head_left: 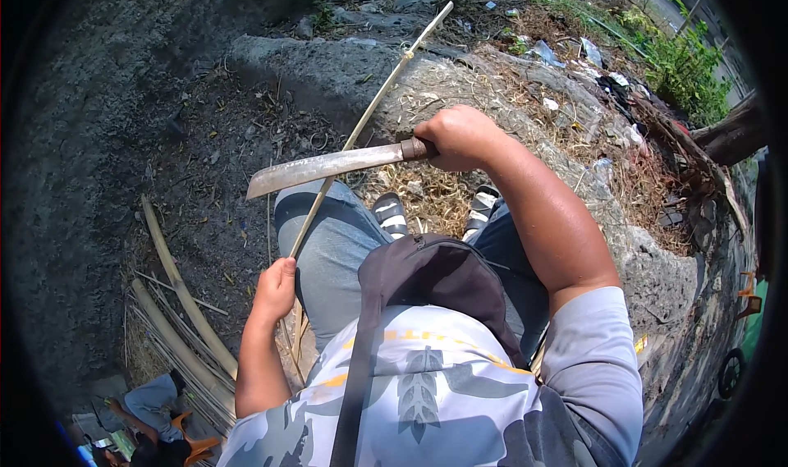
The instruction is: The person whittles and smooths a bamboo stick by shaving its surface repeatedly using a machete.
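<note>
In the head view, the right arm is bent at the elbow, its forearm angled up and inward, with the right hand (460, 139) raised beyond the knees. By this hand, closed in a fist, the brown handle of 1 long, worn grey metal machete (320, 169) is gripped; its broad blade is pointed left. The left forearm is held nearly upright beside the left thigh, and by the left hand (277, 290), thumb uppermost, 1 long, thin, pale wooden strip (373, 102) is clasped. The strip is slanted up and right past the blue denim jeans (332, 229) and is crossed by the blade; whether the 2 touch cannot be told. Near its far end, 1 small pale curl (406, 54) is seen. At the feet, 2 dark open-toed sandals (390, 212) are worn. At lower left, 2 thick, curved tan lengths (187, 290) are laid beside several thinner strips (185, 360), too overlapped to be counted.
</note>
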Tool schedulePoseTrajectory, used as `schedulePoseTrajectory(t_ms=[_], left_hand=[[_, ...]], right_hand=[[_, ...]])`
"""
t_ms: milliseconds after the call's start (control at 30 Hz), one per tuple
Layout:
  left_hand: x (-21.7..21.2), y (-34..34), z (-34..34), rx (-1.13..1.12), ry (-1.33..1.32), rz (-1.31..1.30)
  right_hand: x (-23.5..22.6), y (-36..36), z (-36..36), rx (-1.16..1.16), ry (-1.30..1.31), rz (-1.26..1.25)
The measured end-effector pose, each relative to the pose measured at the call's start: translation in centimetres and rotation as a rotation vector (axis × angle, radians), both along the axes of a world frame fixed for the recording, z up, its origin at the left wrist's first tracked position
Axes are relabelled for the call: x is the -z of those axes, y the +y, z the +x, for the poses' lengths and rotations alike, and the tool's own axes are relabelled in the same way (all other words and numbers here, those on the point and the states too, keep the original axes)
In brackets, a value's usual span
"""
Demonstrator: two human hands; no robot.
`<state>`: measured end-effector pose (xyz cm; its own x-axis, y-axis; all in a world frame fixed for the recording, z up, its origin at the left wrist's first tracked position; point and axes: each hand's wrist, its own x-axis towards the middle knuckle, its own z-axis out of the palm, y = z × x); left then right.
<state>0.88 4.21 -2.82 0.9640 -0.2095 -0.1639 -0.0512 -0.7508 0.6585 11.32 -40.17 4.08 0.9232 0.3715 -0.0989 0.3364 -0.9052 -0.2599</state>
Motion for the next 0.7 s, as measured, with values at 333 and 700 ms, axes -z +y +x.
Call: schedulePoseTrajectory(t_ms=[333, 700], left_hand=[[-1.3, -0.9, 0.0, -0.019, 0.033, 0.085], [0.7, 1.7, 0.9, -0.006, 0.172, -0.040]], right_hand=[[1.7, -5.6, 1.6, 0.393, 0.073, 0.130], [-0.4, -1.1, 0.2, 0.023, 0.109, 0.087]])
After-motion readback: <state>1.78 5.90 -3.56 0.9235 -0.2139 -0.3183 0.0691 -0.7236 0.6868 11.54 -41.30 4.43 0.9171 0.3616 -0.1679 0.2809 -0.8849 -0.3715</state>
